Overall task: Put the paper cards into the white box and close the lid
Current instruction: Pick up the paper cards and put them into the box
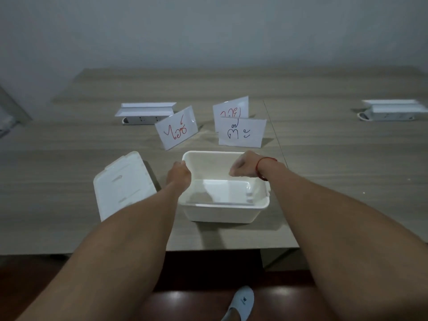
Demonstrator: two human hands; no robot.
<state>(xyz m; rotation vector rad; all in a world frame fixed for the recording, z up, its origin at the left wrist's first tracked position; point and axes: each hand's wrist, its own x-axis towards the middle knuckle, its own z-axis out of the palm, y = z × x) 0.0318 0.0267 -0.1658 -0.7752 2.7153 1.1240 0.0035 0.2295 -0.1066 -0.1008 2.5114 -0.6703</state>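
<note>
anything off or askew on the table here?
Nothing damaged or spilled. The lid lies loose left of the open white box, skewed to the table edge. Three paper cards stand behind the box, the left one angled.

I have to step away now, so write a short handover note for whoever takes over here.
Left hand: on the left rim of the open white foam box, closed on it.
Right hand: loosely curled over the box's far right corner, holding nothing.
The box looks empty; its white lid lies on the wooden table to its left.
Three folded white paper cards stand beyond the box.
Done: box opened. Left: all cards in, lid on.
</note>
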